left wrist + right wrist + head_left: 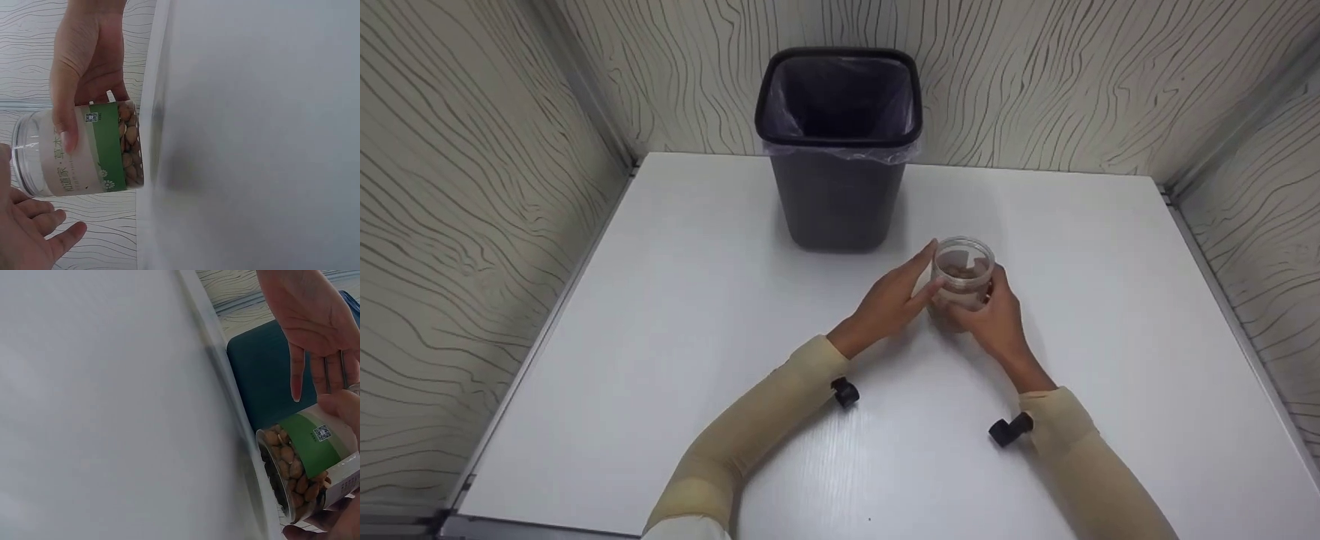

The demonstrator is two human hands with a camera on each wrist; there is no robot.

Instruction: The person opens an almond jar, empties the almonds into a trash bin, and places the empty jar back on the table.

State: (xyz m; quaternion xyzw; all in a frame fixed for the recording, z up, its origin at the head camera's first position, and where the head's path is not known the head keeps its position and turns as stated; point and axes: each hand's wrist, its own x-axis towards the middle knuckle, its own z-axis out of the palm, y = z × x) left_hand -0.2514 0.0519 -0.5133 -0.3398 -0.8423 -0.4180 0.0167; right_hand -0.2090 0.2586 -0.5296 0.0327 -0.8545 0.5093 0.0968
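A clear plastic jar (964,293) with a green and white label and brown, almond-like nuts (291,469) inside is held a little above the white table. My right hand (996,319) grips its body, thumb across the label in the left wrist view. My left hand (888,301) is at the jar's rim (964,243), index finger and thumb by its left side. Its other fingers (44,216) stand away from the jar, fairly straight. Whether a clear lid sits on the rim, I cannot tell.
A dark grey trash bin (840,199) lined with a clear bag stands at the table's back, left of the jar. Wood-patterned panels (1035,82) rise behind and at both sides of the white table (675,300).
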